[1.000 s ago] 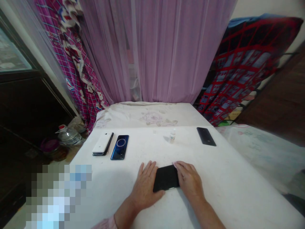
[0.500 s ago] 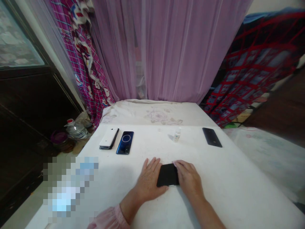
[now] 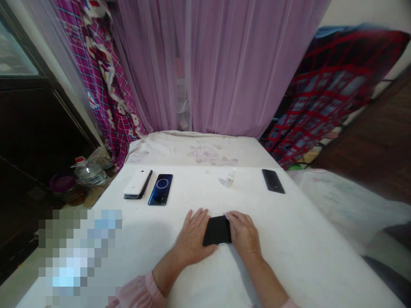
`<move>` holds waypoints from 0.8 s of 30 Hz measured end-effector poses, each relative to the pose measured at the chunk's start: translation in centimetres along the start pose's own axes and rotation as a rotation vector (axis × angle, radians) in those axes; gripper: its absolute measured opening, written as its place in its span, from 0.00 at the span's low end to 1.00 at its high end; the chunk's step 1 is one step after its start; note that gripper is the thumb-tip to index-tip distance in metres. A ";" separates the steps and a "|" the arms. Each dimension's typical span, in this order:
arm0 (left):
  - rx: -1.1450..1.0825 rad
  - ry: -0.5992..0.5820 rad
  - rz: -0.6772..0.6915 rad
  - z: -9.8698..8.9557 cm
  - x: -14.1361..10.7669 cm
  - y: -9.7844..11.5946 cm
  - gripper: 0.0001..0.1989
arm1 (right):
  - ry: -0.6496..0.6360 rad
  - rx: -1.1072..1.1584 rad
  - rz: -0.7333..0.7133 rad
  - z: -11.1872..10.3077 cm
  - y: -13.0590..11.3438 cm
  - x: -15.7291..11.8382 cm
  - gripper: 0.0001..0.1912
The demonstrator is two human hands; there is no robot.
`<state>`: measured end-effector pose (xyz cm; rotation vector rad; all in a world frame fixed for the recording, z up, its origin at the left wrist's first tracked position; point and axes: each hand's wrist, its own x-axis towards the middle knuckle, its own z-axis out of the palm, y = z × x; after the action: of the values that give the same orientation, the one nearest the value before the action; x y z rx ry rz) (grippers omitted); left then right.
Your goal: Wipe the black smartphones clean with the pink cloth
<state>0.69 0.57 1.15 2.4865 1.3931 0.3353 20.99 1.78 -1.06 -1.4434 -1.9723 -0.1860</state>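
A black smartphone (image 3: 217, 230) lies flat and crosswise on the white-covered table in front of me, its dark face up. My left hand (image 3: 192, 238) holds its left end, the thumb along the near edge and the other fingers stretched past the far corner. Around the right end, my right hand (image 3: 244, 234) is closed, with bent fingers pressed together and fingertips at the far right corner. Whether anything small is between those fingertips cannot be made out. Both hands touch the phone, and its two ends are partly hidden under them.
Left of centre lie a blue phone (image 3: 160, 189) and a white phone (image 3: 136, 183) on top of a dark one. A small clear bottle (image 3: 230, 178) stands beyond my hands. Another dark phone (image 3: 273, 181) lies at right. A blurred-out patch (image 3: 80, 252) covers the left table edge.
The whole view has shifted, so the table and phones sit slightly further left in the picture. Both hands keep their places on the black phone.
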 end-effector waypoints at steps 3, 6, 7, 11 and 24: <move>0.007 -0.017 0.003 -0.2 0.1 0.0 0.38 | 0.056 -0.054 0.064 -0.5 1.7 0.0 0.16; 0.012 -0.027 0.005 0.0 0.1 -0.2 0.37 | 0.042 -0.066 0.071 -0.5 1.0 -0.2 0.16; 0.014 -0.023 0.011 0.1 0.1 -0.3 0.37 | 0.024 -0.058 0.059 -0.4 0.3 -0.3 0.16; 0.014 0.034 0.038 0.8 0.1 -0.7 0.36 | -0.054 0.037 -0.002 0.0 -2.6 -0.5 0.17; 0.061 0.060 0.069 1.0 -0.2 -0.9 0.44 | 0.112 0.465 0.663 -3.0 5.2 -2.4 0.17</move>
<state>0.20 0.76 -0.15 2.5985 1.3621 0.3902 27.24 0.37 -1.62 -1.6257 -1.2424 0.4461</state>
